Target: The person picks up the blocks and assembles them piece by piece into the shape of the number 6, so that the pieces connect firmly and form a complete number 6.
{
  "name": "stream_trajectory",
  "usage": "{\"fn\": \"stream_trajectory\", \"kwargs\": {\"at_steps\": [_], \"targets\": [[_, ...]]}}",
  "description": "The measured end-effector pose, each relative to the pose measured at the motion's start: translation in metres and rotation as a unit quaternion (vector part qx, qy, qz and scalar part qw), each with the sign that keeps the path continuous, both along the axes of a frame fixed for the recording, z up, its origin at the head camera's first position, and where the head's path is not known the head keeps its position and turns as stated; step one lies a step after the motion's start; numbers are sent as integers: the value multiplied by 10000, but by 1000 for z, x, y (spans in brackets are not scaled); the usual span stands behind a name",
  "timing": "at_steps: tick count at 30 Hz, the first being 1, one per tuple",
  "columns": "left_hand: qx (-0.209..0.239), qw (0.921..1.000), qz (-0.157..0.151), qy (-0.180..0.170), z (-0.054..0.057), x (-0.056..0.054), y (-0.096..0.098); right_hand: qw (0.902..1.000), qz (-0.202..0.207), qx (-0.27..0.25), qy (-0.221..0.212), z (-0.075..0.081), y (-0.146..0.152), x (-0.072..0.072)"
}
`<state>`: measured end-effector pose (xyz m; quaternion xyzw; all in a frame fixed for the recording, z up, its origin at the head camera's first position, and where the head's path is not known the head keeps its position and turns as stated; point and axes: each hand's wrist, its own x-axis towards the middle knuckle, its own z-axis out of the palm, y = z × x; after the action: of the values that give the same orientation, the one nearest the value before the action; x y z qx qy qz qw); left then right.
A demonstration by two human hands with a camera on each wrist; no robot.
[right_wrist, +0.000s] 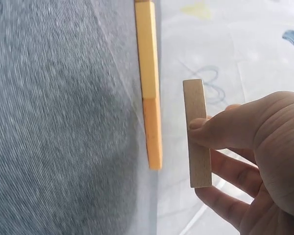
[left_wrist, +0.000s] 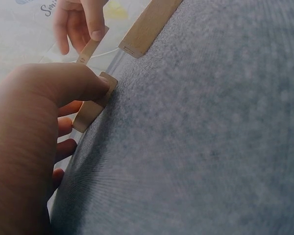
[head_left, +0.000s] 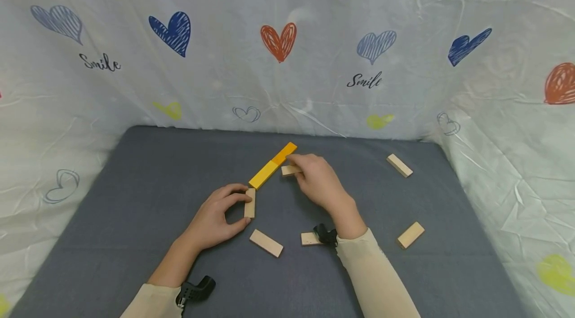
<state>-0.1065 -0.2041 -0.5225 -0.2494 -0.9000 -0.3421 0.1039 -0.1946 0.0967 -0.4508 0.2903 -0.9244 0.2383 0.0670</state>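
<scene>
Your right hand pinches a pale, bare-wood rectangular block, thumb on one long face and fingers behind, lifted off the grey cloth-covered table beside the orange rectangular block. Your left hand spans a second pale wooden block lying on the table, thumb at its near end, fingers toward the far end. Judge such blocks light, rigid, hardly fragile and moderately smooth; grip them mid-length across the long faces. Note the yellow rectangular block, end to end with the orange one and easily nudged; whether it touches your left-hand block is unclear. Four loose pale wooden blocks lie nearer you and rightward, one partly hidden by the black wrist device.
</scene>
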Motion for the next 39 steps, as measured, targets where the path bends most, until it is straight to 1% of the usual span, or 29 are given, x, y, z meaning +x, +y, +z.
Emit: {"fn": "stream_trajectory", "kwargs": {"at_steps": [5, 19, 24, 33, 39], "targets": [[-6, 10000, 8, 8, 0, 0, 0, 9999, 142, 13, 61, -1, -6, 3], [-41, 10000, 8, 65, -2, 0, 0, 9987, 498, 102, -106, -5, -27, 14], [-24, 10000, -15, 89, -1, 0, 0, 9980, 615, 52, -142, -7, -32, 17], [-6, 10000, -44, 17, 1, 0, 0, 9955, 895, 85, -300, -8, -40, 22], [15, 10000, -35, 11, 0, -1, 0, 9946, 1003, 83, -240, -9, -41, 23]]}}
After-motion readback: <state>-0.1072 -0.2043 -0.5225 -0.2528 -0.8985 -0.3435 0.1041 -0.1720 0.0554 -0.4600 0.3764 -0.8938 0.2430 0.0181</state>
